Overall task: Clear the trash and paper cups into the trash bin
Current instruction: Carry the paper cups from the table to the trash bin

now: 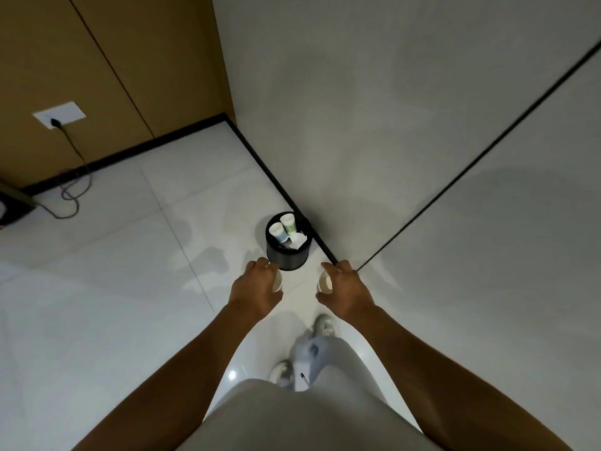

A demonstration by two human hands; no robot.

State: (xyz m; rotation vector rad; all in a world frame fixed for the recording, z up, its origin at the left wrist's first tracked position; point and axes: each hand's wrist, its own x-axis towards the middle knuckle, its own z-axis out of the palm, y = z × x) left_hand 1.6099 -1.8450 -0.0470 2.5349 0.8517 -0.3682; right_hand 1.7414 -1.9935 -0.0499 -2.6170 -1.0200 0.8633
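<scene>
- Trash bin [287,255]: black, round, on white tile floor [130,288] by wall corner; holds two paper cups [282,228] + crumpled paper [297,239].
- L hand [255,289]: fingers curled round a paper cup [277,282], just short of bin.
- R hand [344,289]: fingers grasp another cup [324,282], near bin.

Office corner: tiled floor [97,288], wall socket [60,114]

text: none legible | cups in bin [288,241]: green and blue print, too small to read
</scene>
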